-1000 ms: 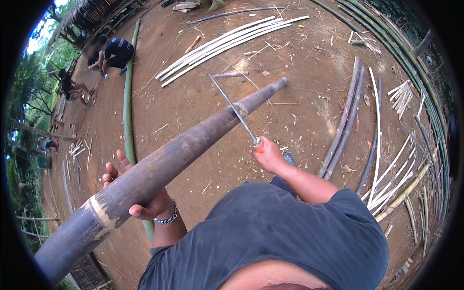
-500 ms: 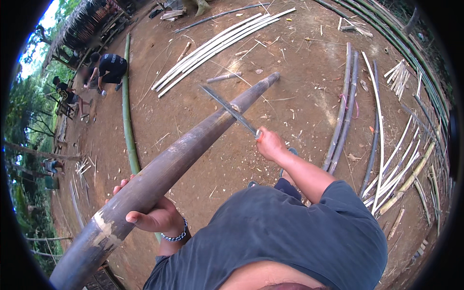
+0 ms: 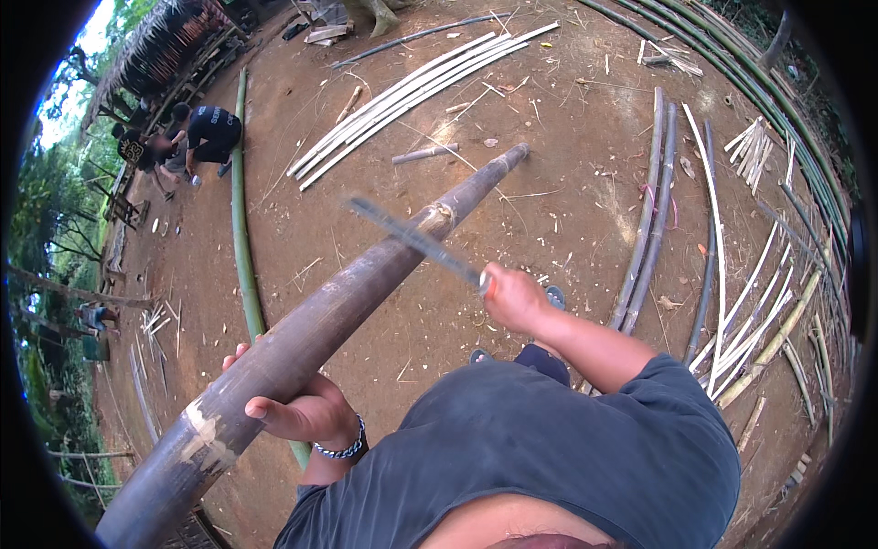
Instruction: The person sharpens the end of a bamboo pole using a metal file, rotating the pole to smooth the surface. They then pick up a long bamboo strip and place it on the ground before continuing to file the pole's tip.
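A thick dark bamboo pole (image 3: pixel 315 325) runs slantwise from the lower left up to a narrower far end near the middle. My left hand (image 3: pixel 315 414) supports it from beneath, thumb on the near side and fingertips showing past the far side. My right hand (image 3: pixel 515 297) grips the handle of a machete (image 3: pixel 407 231), whose blade lies across the pole, smeared by motion. I cannot tell whether the blade touches the pole. Just beyond it is a node (image 3: pixel 440 216) with a pale scraped patch. A larger pale patch (image 3: pixel 203 435) marks the pole near its lower end.
Pale split bamboo strips (image 3: pixel 402 99) lie on the dirt ahead, near a short bamboo piece (image 3: pixel 425 154). A long green pole (image 3: pixel 240 201) lies left; two dark poles (image 3: pixel 647 210) and loose strips (image 3: pixel 759 311) lie right. People crouch at far left, one in a dark shirt (image 3: pixel 213 128).
My right hand has brought the machete back along the pole toward me, from the node to just nearer than it. My left hand keeps its hold. A far-left person has leaned forward.
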Available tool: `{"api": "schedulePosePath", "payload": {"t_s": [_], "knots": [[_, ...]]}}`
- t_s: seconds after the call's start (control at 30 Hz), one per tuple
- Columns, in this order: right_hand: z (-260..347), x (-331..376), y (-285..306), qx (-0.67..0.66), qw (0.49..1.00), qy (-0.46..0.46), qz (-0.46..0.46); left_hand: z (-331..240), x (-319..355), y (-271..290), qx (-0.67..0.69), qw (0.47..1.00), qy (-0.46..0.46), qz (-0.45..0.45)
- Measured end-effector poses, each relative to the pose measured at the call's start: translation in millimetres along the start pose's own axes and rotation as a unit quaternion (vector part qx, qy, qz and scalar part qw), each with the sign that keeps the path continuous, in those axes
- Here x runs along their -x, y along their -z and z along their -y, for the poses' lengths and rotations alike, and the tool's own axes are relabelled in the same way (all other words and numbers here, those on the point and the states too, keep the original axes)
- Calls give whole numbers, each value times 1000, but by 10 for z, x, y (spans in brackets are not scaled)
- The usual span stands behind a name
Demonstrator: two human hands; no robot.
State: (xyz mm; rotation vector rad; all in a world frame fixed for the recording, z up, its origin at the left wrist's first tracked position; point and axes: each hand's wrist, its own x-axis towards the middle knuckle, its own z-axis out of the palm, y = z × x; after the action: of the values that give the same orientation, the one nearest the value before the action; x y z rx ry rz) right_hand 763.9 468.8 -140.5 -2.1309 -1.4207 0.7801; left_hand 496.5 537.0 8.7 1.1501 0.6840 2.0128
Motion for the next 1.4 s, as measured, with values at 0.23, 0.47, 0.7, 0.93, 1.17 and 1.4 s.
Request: {"api": "schedulePosePath", "payload": {"t_s": [0.23,0.47,0.7,0.93,1.17,1.4], "knots": [[-943,-595,-123,27,989,-92,-109,-23,9,35,-16,1000,-16,16],[164,-23,25,-29,994,104,21,80,-21,1,-7,1000,-23,-13],[-1812,-743,-92,2,944,-329,-33,40,-9,53,-6,999,-27,-16],[-1061,17,-203,-88,984,-155,-24,36,21,50,-16,999,-41,-11],[-187,-196,46,-42,998,56,-4,27,15,109,8,992,-81,94],[-519,-280,109,-6,1000,3,2,37,42,257,10,989,-95,113]]}}
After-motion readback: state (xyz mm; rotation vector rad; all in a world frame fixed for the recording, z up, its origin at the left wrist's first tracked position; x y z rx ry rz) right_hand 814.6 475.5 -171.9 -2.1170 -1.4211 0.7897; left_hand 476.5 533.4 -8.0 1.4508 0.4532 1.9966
